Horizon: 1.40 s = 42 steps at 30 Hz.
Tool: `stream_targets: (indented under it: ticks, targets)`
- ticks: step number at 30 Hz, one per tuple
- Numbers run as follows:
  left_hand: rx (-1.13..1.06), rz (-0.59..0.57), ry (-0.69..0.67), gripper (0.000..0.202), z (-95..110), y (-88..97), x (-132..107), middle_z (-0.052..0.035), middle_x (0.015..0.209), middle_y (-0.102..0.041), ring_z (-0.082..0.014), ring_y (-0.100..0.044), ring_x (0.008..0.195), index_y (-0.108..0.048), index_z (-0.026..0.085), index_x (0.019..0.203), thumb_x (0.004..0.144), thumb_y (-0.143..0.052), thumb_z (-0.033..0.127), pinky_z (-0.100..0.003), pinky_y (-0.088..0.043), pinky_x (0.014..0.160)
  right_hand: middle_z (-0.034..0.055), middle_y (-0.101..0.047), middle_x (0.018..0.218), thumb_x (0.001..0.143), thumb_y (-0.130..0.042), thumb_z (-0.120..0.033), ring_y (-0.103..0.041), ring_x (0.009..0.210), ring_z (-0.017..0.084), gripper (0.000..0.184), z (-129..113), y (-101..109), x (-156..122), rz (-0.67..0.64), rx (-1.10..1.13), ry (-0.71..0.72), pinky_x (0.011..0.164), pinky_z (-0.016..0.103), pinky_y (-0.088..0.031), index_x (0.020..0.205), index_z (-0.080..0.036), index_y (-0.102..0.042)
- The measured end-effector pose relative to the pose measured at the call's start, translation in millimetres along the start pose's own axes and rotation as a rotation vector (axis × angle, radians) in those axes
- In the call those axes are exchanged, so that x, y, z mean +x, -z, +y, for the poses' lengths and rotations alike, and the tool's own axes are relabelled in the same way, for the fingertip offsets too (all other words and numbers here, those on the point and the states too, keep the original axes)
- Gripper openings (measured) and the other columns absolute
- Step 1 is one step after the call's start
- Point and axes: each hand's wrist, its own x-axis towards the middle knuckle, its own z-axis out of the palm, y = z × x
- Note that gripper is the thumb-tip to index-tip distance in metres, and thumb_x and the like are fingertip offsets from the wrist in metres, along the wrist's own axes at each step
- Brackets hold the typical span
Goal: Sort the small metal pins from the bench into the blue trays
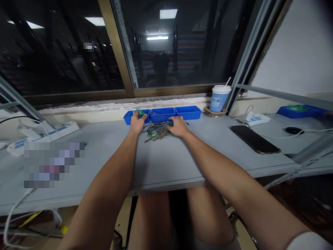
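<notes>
My left hand reaches over the near edge of the left blue bin, its fingers closed around a crinkled green plastic packet. Between my hands lies a loose pile of thin metal pieces, mixed with clear and green plastic. My right hand rests at the right side of this pile with its fingers bent together; what they pinch, if anything, is too small to name. A middle blue bin and a right blue bin stand in a row behind the pile.
A lidded paper cup stands in a cardboard holder by the window. On the grey table a black phone lies to the right. Power strips and white cables are at both sides. Another blue bin sits far right.
</notes>
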Motion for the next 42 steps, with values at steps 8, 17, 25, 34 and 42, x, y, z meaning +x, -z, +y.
stream_targets:
  ticks: [8,17,25,34,42]
  targets:
    - [0.219,-0.023,-0.109,0.051,16.7,0.3,-20.6,-0.0177,0.152,-0.041,-0.0343,-0.035,0.143,-0.061,0.012,0.126,0.076,-0.065,0.022,-0.046,-0.023,0.122,0.0136,-0.068,0.115,0.088,-0.057,-0.040,-0.052,0.118,0.033,0.034,-3.1,5.9,-1.8,-0.110,-0.133,-0.053,0.097,0.047,-0.041,0.109,-0.019,-0.071]
    - [0.379,-0.277,-0.414,0.039,43.2,-21.8,-58.3,-0.0170,0.139,-0.054,-0.0325,-0.048,0.132,-0.064,0.013,0.118,0.081,-0.059,0.019,-0.052,-0.035,0.112,0.0113,-0.072,0.097,0.079,-0.070,-0.029,-0.063,0.095,0.027,0.012,8.8,-3.1,4.6,0.078,0.062,0.028,0.088,0.040,-0.046,0.088,-0.021,-0.073]
    - [0.368,-0.322,-0.434,0.033,52.8,-20.0,-64.7,-0.0143,0.129,-0.061,-0.0317,-0.052,0.127,-0.066,0.016,0.114,0.082,-0.062,0.024,-0.049,-0.037,0.109,0.0089,-0.066,0.091,0.086,-0.062,-0.032,-0.056,0.098,0.024,0.021,5.1,0.8,5.3,0.236,0.194,0.069,0.095,0.041,-0.040,0.068,-0.020,-0.060]
    - [0.122,-0.408,-0.256,0.034,66.8,-28.6,-72.7,-0.0065,0.088,-0.072,-0.0196,-0.066,0.079,-0.067,0.015,0.107,0.076,-0.072,0.027,-0.035,-0.052,0.080,0.0002,-0.061,0.072,0.091,-0.051,-0.044,-0.057,0.072,0.016,0.026,-8.5,5.3,5.7,0.242,0.654,0.089,0.074,0.030,-0.045,0.081,-0.020,-0.058]
    - [0.046,-0.245,-0.280,0.004,64.0,-24.7,-65.8,-0.0041,0.084,-0.072,-0.0194,-0.065,0.083,-0.071,0.019,0.076,0.073,-0.071,0.017,-0.036,-0.052,0.084,0.0033,-0.069,0.080,0.071,-0.068,-0.021,-0.064,0.082,0.018,0.008,-10.9,3.8,4.0,0.142,0.740,0.165,0.086,0.035,-0.049,0.070,-0.020,-0.061]
